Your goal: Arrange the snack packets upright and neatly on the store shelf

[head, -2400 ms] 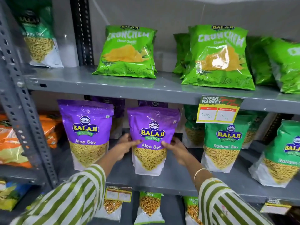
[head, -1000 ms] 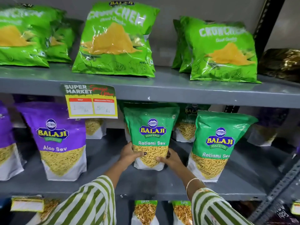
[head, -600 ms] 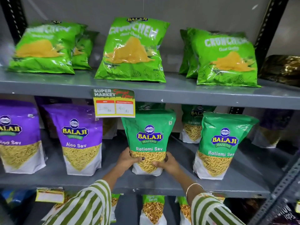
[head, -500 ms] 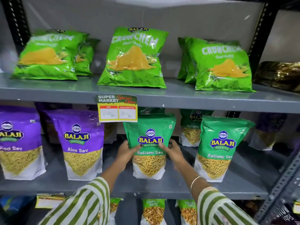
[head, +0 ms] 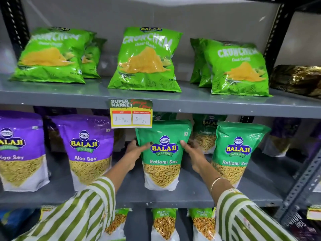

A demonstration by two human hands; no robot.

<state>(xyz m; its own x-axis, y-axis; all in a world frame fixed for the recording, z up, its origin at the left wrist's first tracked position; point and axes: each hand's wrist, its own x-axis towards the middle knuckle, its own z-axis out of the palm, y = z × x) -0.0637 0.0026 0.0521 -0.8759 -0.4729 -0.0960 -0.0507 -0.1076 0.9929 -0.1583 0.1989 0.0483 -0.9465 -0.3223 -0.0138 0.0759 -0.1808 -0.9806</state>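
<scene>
Since half a second ago, both hands have climbed from the packet's middle to its upper part. We observe the left hand [head: 134, 154] gripping the left side of the green Ratlami Sev packet [head: 163, 153], thumb across the front beside the logo, remaining fingers hidden behind. Our right hand [head: 193, 153] clasps the right side likewise, thumb on the front. Both hands are closed on the packet.

We find the packet upright on the middle shelf [head: 191, 195], its base near the front edge, roughly midway along the shelf. A second Ratlami Sev packet [head: 238, 153] stands just beside it to the right, apart from it, with the right wrist passing between them. Further Ratlami Sev packets [head: 206, 133] stand behind, towards the back edge, partly hidden by the right hand.

To the left stand two purple Aloo Sev packets [head: 86, 152], the nearer one well apart from the held packet; the left forearm crosses the gap.

A yellow price tag [head: 131, 113] hangs from the front edge of the upper shelf [head: 225, 106] and overlaps the held packet's upper left corner in our view. Green Crunchem bags [head: 147, 60] lean along that upper shelf.

Striped sleeves [head: 83, 211] cover part of the lower-shelf packets [head: 164, 223].
</scene>
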